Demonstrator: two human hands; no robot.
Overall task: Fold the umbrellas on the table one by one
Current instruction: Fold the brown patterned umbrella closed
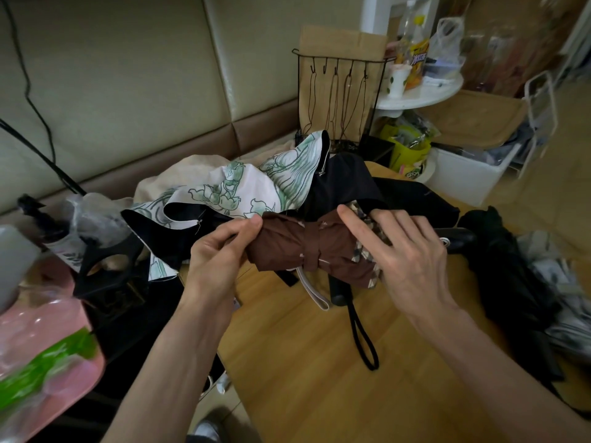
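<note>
Brown umbrella (307, 247), rolled, held above the table (303, 362) between both hands — long axis left to right, patterned hem end pointing right. I have my left hand (217, 260) pinching the left end; my right hand (406, 251) curls over the hem end, index finger straight.

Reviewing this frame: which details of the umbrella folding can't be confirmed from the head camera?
- Head view: whether the strap round the brown umbrella is fastened; no closure shows.
- Its right end: covered by the right hand.
- Its left tip: covered by the left hand.
- The black umbrella at right: blurred, folding state unclear.
- Shaft of the floral umbrella: buried under its own fabric.
</note>
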